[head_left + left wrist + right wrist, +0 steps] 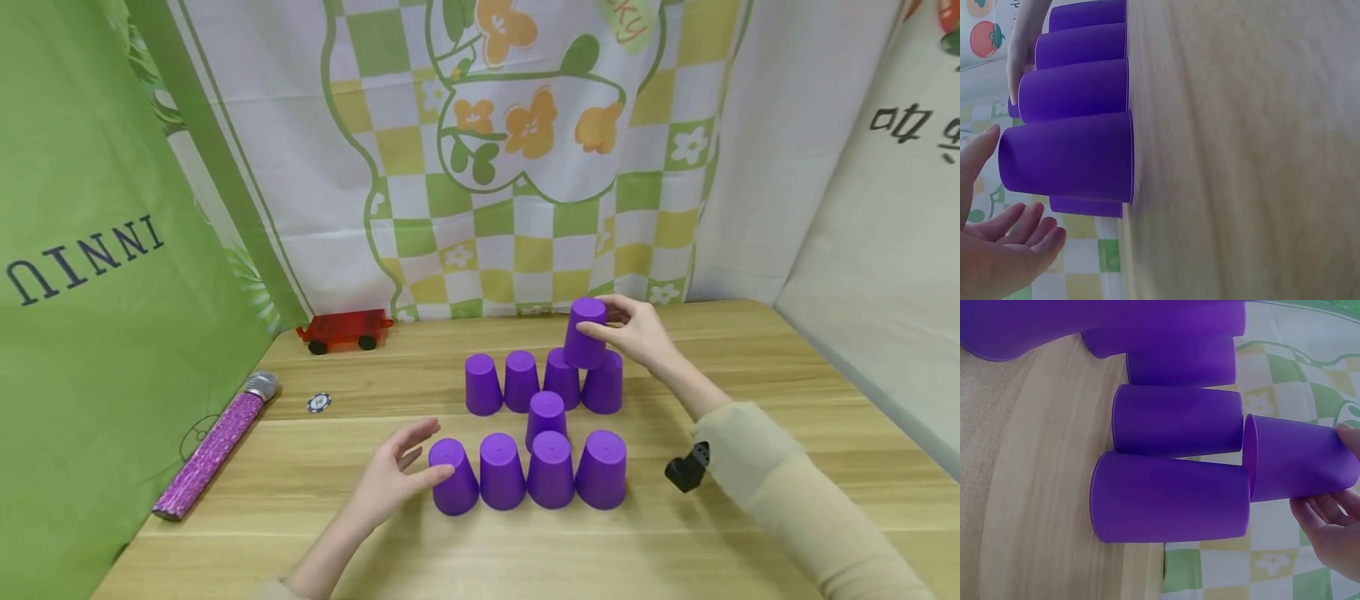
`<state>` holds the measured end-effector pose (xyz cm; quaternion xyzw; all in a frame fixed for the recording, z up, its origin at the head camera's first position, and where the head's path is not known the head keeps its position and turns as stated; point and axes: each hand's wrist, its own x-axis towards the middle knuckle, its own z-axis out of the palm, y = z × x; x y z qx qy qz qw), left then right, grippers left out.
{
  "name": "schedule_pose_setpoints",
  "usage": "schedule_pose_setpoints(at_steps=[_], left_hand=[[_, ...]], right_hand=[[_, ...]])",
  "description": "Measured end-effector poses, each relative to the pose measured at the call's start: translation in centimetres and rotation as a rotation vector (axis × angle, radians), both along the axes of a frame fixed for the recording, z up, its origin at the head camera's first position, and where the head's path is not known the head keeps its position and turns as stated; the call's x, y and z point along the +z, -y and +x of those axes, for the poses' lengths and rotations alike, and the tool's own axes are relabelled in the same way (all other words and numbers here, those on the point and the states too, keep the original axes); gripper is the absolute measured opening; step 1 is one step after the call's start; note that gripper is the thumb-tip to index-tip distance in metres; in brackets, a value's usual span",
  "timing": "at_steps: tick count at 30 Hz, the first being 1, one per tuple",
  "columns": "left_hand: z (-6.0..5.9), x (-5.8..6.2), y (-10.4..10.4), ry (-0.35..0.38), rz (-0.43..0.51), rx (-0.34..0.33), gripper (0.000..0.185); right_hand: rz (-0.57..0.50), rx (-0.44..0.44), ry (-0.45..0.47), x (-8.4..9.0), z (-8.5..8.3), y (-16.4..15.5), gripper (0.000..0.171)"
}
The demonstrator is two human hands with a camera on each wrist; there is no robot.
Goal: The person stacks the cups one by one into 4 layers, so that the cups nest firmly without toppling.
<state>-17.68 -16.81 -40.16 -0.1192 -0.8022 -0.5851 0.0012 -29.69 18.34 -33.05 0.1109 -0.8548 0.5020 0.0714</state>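
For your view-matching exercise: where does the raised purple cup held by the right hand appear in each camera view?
Head: raised cup stands right of centre, on the back row's two right cups, in the right hand.
Left wrist: not identifiable; only its tip may show.
Right wrist: lies sideways at the right edge.
Shared landmark: the checked backdrop.

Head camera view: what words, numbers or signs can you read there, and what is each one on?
"INNIU", upside down, on the green cloth.
Letters that look like "ky", cut off, on the flowered curtain.
Dark characters on the white cloth: cut off, unreadable.
Number on the poker chip: too small to read.
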Motion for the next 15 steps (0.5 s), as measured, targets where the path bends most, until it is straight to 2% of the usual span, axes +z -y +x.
schedule_pose_setpoints(at_steps=[5,10,15], left_hand=[[0.15,-0.11,-0.46,0.014,-0.025,-0.019,0.065],[0.19,-0.11,-0.59,0.016,-0.042,-0.066,0.064],[0.18,-0.24,-0.51,0.055,-0.037,-0.091,0.061]], right_hand=[[0.005,0.0,-0.01,-0.29,-0.2,0.06,0.055],[0.007,0.007,-0.019,-0.63,-0.31,0.07,0.055],[0.004,0.009,-0.012,-0.73,-0.2,0.13,0.055]])
